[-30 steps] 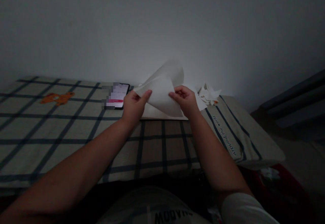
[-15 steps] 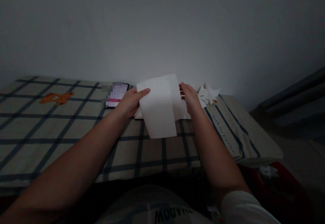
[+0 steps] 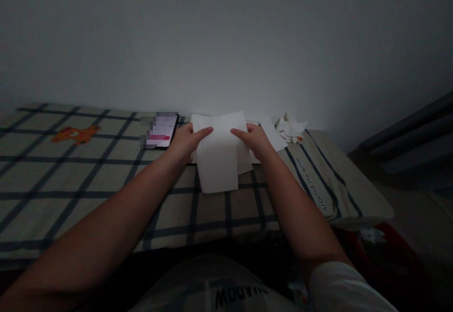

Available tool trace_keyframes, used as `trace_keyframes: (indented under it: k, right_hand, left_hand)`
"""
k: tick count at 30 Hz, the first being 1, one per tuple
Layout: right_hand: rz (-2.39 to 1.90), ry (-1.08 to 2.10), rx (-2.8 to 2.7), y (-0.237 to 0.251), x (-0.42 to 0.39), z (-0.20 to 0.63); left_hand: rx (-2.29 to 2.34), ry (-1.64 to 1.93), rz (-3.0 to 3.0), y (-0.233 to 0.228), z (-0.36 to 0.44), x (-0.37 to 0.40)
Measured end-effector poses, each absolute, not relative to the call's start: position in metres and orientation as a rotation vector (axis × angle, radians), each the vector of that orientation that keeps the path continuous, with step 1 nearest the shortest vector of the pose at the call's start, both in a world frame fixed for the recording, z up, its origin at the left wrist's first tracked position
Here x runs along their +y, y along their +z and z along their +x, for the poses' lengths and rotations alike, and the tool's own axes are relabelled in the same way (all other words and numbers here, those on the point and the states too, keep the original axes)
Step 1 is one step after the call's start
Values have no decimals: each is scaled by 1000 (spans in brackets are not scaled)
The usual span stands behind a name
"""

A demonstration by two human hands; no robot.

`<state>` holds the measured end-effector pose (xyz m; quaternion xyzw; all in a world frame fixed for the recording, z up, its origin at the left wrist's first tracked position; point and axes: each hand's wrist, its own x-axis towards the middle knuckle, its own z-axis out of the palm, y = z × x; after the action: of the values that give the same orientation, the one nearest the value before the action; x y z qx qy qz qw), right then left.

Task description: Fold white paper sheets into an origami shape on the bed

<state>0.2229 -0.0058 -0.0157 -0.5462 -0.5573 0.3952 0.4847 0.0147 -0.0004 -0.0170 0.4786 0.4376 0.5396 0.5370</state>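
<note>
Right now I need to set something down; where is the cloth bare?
The checked cloth is bare between the orange bear and the phone, and between the bear and left forearm. It's crowded from left hand through held paper and right hand to crumpled paper.

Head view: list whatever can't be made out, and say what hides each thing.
All in the head view:
1. Left hand: fingertips except the thumb's, hidden behind the white paper.
2. Right hand: likewise hidden by the paper.
3. Phone: left part covered by pixel blocks; screen text too small to read.
4. Red thing: dim, partly behind the sleeve.
5. Dark ridged thing: cut off by the right edge.
</note>
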Motion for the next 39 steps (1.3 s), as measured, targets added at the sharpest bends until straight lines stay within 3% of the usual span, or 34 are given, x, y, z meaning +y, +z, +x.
trace_keyframes:
  k: [9, 20, 39]
  right_hand:
    - [-1290, 989, -1261, -19, -1, 226]
    - [-1150, 1104, -1338, -22, -1, 226]
    - [-1222, 982, -1183, -23, 7, 235]
  left_hand:
    - [989, 1116, 974, -8, 17, -7]
    - [1079, 1224, 1031, -16, 17, -2]
    - [1100, 1130, 1152, -25, 14, 4]
